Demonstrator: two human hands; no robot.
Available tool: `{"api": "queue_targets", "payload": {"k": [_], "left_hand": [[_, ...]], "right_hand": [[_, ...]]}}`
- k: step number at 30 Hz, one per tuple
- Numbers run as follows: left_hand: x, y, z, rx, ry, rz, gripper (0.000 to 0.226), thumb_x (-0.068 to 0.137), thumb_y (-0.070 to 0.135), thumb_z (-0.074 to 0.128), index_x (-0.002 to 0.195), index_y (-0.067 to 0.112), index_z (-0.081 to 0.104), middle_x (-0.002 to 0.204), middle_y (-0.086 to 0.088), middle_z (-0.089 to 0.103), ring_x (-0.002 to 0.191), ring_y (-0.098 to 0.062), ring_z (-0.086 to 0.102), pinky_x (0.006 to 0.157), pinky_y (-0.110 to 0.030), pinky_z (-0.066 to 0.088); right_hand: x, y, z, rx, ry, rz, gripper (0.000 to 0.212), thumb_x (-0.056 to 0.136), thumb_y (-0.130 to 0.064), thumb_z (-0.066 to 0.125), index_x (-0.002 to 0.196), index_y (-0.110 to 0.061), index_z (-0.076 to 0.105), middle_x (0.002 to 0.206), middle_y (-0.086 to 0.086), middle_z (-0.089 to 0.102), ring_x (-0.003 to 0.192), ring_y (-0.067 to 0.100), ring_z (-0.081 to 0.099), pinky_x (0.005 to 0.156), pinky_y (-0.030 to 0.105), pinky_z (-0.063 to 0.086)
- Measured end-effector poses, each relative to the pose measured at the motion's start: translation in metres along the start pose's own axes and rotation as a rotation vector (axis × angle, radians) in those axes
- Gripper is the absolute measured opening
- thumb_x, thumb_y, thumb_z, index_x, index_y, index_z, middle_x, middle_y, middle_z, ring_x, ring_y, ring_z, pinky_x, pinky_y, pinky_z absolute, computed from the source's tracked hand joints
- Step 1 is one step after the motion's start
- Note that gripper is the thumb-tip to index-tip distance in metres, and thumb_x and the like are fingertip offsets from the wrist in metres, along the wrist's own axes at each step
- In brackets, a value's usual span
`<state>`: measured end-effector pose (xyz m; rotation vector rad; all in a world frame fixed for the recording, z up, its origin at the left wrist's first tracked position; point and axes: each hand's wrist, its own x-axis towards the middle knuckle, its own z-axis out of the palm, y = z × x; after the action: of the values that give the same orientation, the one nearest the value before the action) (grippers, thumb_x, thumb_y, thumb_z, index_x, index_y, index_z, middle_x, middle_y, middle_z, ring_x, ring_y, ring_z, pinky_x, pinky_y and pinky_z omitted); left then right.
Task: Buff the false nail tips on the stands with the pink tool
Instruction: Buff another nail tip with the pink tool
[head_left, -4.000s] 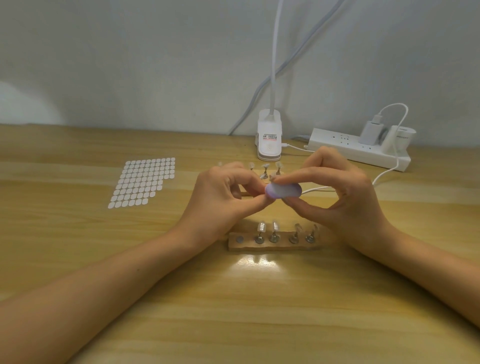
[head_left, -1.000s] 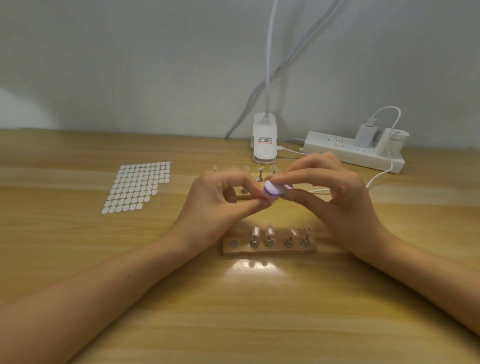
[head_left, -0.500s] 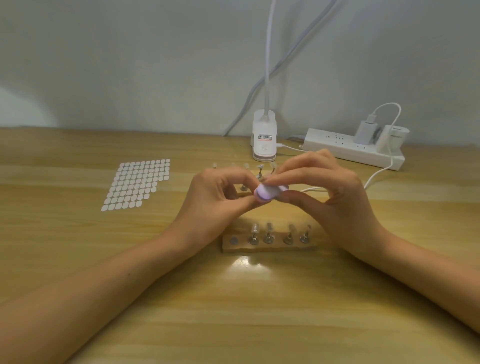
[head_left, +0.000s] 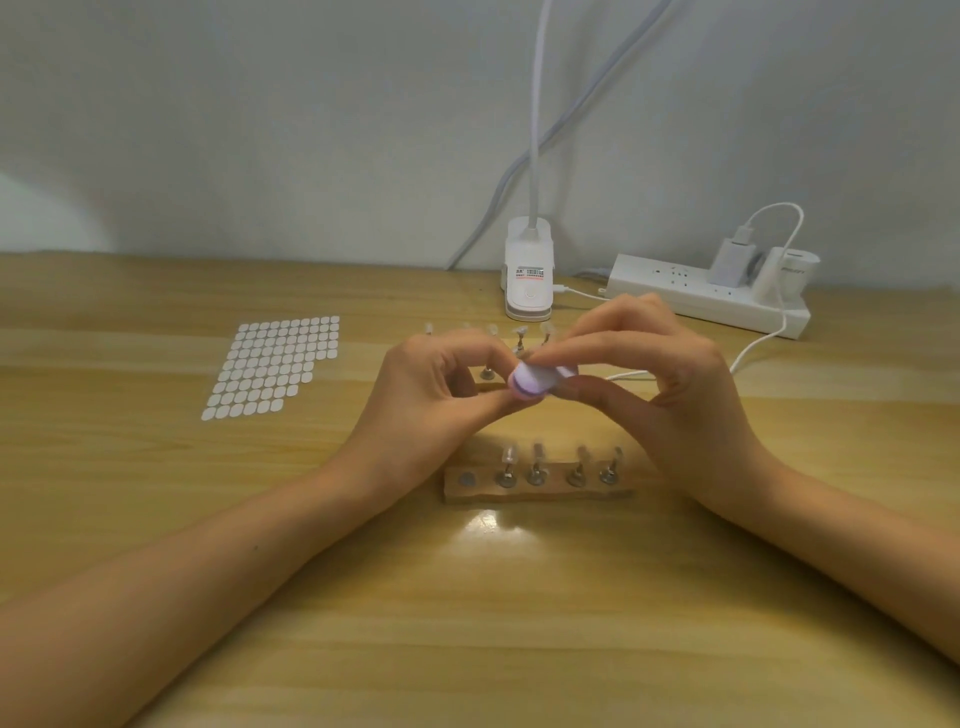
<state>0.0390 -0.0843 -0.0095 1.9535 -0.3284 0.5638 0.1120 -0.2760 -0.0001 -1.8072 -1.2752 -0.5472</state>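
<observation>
My right hand (head_left: 670, 395) pinches the small pink and white buffing tool (head_left: 535, 383) between thumb and fingers, above the table. My left hand (head_left: 431, 400) has its fingers curled and its fingertips meet the tool's left end; whatever it pinches there is hidden, probably a nail tip stand. Below both hands lies a wooden stand bar (head_left: 537, 491) with several clear nail tips (head_left: 508, 457) on metal pegs and one bare peg spot at its left end. A second row of nail tips (head_left: 519, 335) stands behind my hands, partly hidden.
A sheet of white adhesive tabs (head_left: 275, 366) lies to the left. A white clip lamp base (head_left: 529, 275) stands at the back, with a white power strip (head_left: 706, 296) and plugged charger to its right. A white cable (head_left: 758, 348) runs behind my right hand.
Both hands stay together over the stand bar. The pink tool has shifted slightly left and turned between my fingers, in small rubbing motions. The stands on the table have not moved.
</observation>
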Motion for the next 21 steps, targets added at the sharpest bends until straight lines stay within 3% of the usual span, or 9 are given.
{"api": "queue_targets", "payload": {"k": [4,8,11,14,19,21], "left_hand": [[0.0,0.001,0.0,-0.017,-0.001,-0.008,0.005,0.08,0.016,0.081,0.08,0.012,0.078,0.066,0.02,0.065,0.047,-0.003,0.036,0.05,-0.014,0.032],[0.0,-0.001,0.0,-0.008,-0.005,-0.012,0.009,0.079,0.02,0.08,0.082,0.012,0.078,0.065,0.021,0.063,0.047,-0.004,0.035,0.05,-0.014,0.032],[-0.001,0.003,0.0,-0.022,0.001,-0.044,0.012,0.077,0.025,0.079,0.084,0.015,0.079,0.079,0.011,0.075,0.053,-0.004,0.05,0.056,-0.016,0.044],[0.004,0.008,-0.011,-0.122,-0.032,-0.11,0.018,0.078,0.03,0.073,0.09,0.016,0.077,0.087,0.005,0.079,0.071,-0.003,0.07,0.063,-0.014,0.053],[0.015,0.008,-0.048,-0.135,-0.373,-0.242,0.001,0.084,0.031,0.074,0.084,0.03,0.074,0.101,0.003,0.079,0.101,-0.013,0.074,0.076,-0.025,0.059],[0.015,0.007,-0.057,-0.084,-0.561,-0.236,0.007,0.086,0.033,0.076,0.08,0.036,0.076,0.108,0.007,0.077,0.108,-0.01,0.07,0.085,-0.029,0.06]], "right_hand": [[0.0,0.004,-0.004,0.022,0.03,0.101,0.021,0.087,-0.03,0.065,0.108,-0.032,0.068,0.097,-0.013,0.065,0.095,0.018,0.056,0.081,0.04,0.046],[0.0,0.003,-0.001,-0.006,-0.003,0.025,0.021,0.088,-0.034,0.064,0.109,-0.032,0.068,0.096,-0.007,0.066,0.092,0.02,0.058,0.079,0.03,0.044],[0.002,0.016,-0.009,0.048,0.065,0.219,0.017,0.086,-0.03,0.07,0.102,-0.027,0.075,0.094,-0.007,0.068,0.088,0.013,0.056,0.075,0.019,0.04],[-0.001,0.024,-0.015,0.178,0.118,0.387,0.014,0.086,-0.027,0.074,0.1,-0.026,0.077,0.098,-0.011,0.072,0.081,0.01,0.055,0.067,0.022,0.041],[-0.003,0.013,-0.011,0.157,0.034,0.301,0.025,0.083,-0.042,0.067,0.102,-0.028,0.076,0.096,-0.012,0.07,0.08,0.016,0.06,0.069,0.035,0.047],[-0.003,0.012,-0.011,0.159,0.018,0.303,0.027,0.083,-0.04,0.067,0.104,-0.026,0.075,0.096,-0.008,0.07,0.08,0.019,0.06,0.07,0.04,0.048]]}}
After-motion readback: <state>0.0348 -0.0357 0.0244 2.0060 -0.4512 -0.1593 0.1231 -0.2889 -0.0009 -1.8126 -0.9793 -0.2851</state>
